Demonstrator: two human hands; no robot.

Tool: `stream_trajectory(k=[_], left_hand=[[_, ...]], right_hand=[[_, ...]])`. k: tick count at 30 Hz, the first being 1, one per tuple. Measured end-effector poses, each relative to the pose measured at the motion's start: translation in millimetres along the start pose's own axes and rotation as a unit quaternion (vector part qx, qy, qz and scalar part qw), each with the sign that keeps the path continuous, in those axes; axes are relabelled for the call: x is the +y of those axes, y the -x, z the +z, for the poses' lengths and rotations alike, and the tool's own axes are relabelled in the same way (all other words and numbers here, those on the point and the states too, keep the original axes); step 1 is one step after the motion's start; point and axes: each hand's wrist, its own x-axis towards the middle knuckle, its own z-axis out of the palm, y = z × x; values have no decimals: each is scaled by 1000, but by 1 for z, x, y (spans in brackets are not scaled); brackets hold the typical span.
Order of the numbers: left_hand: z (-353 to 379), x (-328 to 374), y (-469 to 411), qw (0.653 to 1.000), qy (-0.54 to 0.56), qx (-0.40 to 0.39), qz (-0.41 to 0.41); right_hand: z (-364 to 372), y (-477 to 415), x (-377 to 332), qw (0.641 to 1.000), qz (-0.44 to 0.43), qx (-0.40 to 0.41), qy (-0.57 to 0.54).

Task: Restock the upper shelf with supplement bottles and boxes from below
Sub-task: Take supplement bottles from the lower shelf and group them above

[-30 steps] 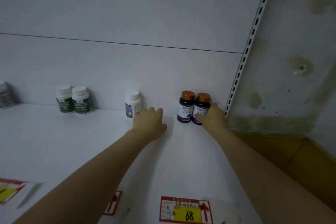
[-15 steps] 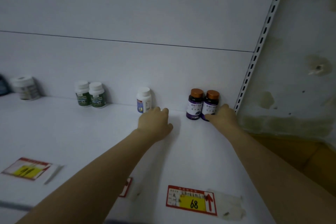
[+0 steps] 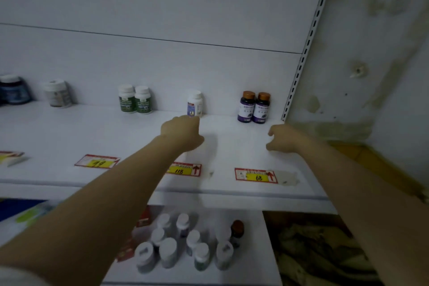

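Two purple bottles (image 3: 246, 107) with copper-coloured caps stood upright and touching each other at the back right of the upper shelf (image 3: 69, 137), just beside the slotted upright (image 3: 306, 42). One white bottle (image 3: 195, 103) with a blue-and-white label stood alone to their left, against the rear panel. Further left stood a touching pair of green-labelled bottles (image 3: 127, 99), then a pale jar (image 3: 58, 93) and a dark blue jar (image 3: 14, 91) at the frame edge, both blurred. Three price tags lay flat near the front edge of the shelf, marked 99 (image 3: 97, 161), 118 (image 3: 183, 169) and 68 (image 3: 255, 175). The left hand (image 3: 181, 133) reached over the shelf with its back to the camera and its fingers pointing forward, holding nothing. Its tips were at the foot of the white bottle, and contact could not be told. The right hand (image 3: 285, 138) hovered in front of the purple bottles, apart from them, with fingers loosely bent, thumb and forefinger spread, and nothing in its grasp. On the lower shelf (image 3: 243, 269) stood a close cluster of white-capped bottles (image 3: 168, 252), with labels too blurred to read. One dark bottle (image 3: 237, 230) with a brown cap stood at the cluster's back right. A stained wall (image 3: 371, 53) rose to the right of the shelving.
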Motion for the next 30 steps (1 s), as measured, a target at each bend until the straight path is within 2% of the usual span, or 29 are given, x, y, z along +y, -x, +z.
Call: stream_trajectory(k=[9,15,22,30], left_hand=[[-18,-87,121,997,33,10,76],[8,-131,195,989,88,-5,115],[85,-167,226,985,104,-95,98],[183,-179,209,972,137,-189,31]], right_hand=[[50,127,-93,995,28,94,-29],[104,187,-144,992,32,96,-79],[194,201,-172,993,36,2,-110],[286,140,-182,989,3,-76,-127]])
